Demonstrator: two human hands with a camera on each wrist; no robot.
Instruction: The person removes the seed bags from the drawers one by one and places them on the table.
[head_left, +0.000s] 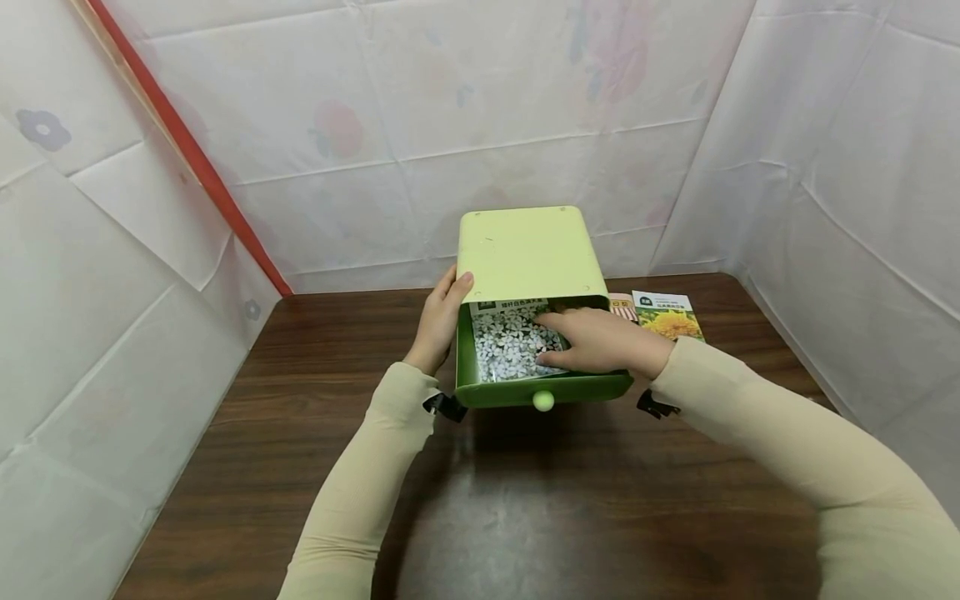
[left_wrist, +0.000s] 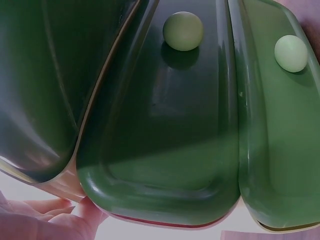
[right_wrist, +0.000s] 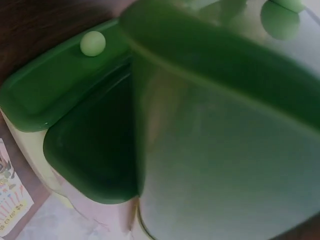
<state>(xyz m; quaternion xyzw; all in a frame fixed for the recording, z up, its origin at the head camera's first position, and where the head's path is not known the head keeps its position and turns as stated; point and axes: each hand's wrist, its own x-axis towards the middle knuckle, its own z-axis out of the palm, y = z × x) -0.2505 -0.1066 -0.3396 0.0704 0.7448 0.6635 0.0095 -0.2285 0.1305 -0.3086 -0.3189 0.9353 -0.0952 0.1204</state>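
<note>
Cream sleeves (head_left: 855, 483) run in from the bottom of the head view, both cut off by its edges. With my left hand (head_left: 437, 321) fairly flat, I touch the side of the drawer unit (head_left: 529, 254), thumb at its top edge; some fingertips are out of sight. My right hand (head_left: 603, 340) reaches into the pulled-out top drawer (head_left: 487, 395), thumb and forefinger spread over the white-flower packet (head_left: 513, 343) lying there; my other fingers are hidden, so I cannot tell whether they grip it. The cover overhangs the packet's far end, and my hand masks part of its right side. Behind my right wrist, a yellow-flower packet (head_left: 667, 315) lies on the table (head_left: 465, 533), and a striped packet (head_left: 622, 307) is half concealed by the unit. From the right wrist, the blurred drawer wall blocks much of the view, beside two lower drawers (right_wrist: 55, 92).
</note>
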